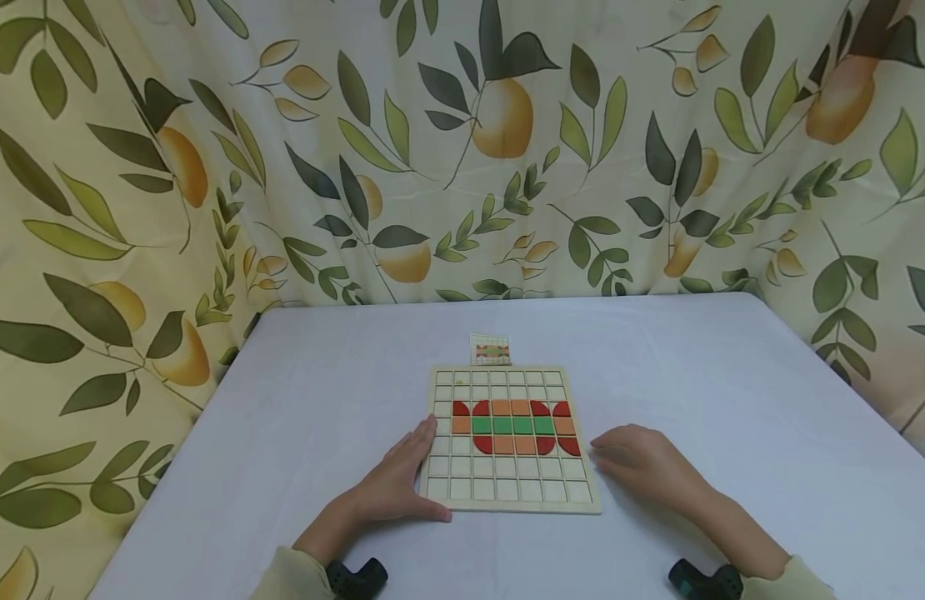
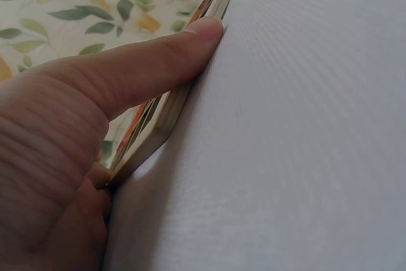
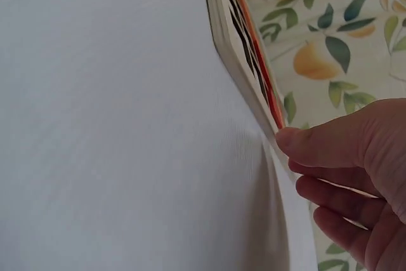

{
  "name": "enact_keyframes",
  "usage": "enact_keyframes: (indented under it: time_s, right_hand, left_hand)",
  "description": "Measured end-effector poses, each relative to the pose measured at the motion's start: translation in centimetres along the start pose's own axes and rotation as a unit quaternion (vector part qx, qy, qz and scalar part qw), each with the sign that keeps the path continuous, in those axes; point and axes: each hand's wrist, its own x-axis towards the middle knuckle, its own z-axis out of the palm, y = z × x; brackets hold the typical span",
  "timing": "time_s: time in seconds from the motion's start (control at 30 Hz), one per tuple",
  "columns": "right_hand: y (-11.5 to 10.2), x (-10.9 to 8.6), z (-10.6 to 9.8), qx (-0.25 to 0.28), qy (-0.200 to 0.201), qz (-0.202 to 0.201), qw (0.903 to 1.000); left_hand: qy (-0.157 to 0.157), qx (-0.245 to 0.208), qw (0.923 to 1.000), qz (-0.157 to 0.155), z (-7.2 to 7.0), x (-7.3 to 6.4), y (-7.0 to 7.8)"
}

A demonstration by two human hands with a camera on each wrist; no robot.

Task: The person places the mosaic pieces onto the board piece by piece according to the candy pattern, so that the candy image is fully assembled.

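Observation:
A square board (image 1: 510,493) with a grid of white cells lies flat on the table. Red quarter-round tiles (image 1: 569,447), orange square tiles (image 1: 520,407) and green square tiles (image 1: 501,426) fill several cells in its middle rows. My left hand (image 1: 391,483) braces the board's near left corner, straight fingers along the left edge, thumb (image 2: 158,61) against the front edge. Beside the right edge, my right hand (image 1: 653,468) rests with loosely bent fingers; its thumb tip (image 3: 288,138) appears to touch the board's edge. Nothing shows between its fingers.
A small card (image 1: 492,350) with a coloured grid pattern stands behind the board's far edge. White cloth covers the table (image 1: 342,367). A curtain (image 1: 282,167) printed with leaves and fruit hangs behind and to both sides.

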Motion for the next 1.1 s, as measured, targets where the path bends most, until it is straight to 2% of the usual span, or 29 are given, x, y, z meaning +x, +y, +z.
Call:
enact_keyframes:
  time_s: [0.13,0.3,0.6,0.7,0.87,1.1]
  right_hand:
    - [1.0,-1.1,-0.7,-0.013,0.006,-0.004,0.9999]
    - [1.7,-2.1,-2.0,0.002,-0.003,0.009,1.0]
    - [3.2,-3.5,-4.3,0.034,-0.101,0.051,0.993]
    - [3.7,-4.1,-4.6,0.027,-0.11,0.042,0.9927]
    - [4.4,-4.5,-4.8,0.007,-0.103,0.014,0.9946]
    - [4.9,-4.5,-4.6,0.02,-0.118,0.012,0.9928]
  left_hand:
    - [-0.001,-0.004,1.0,0.0,0.0,0.0,-0.1]
    - [-0.002,-0.008,1.0,-0.005,-0.1,0.0,-0.1]
    - [-0.002,-0.007,1.0,-0.002,0.0,0.1,-0.2]
    - [-0.002,-0.003,1.0,-0.001,0.0,0.1,-0.2]
    - [-0.003,-0.002,1.0,0.001,-0.2,0.0,-0.2]
    - [0.001,-0.008,0.9999,0.007,0.1,0.2,-0.5]
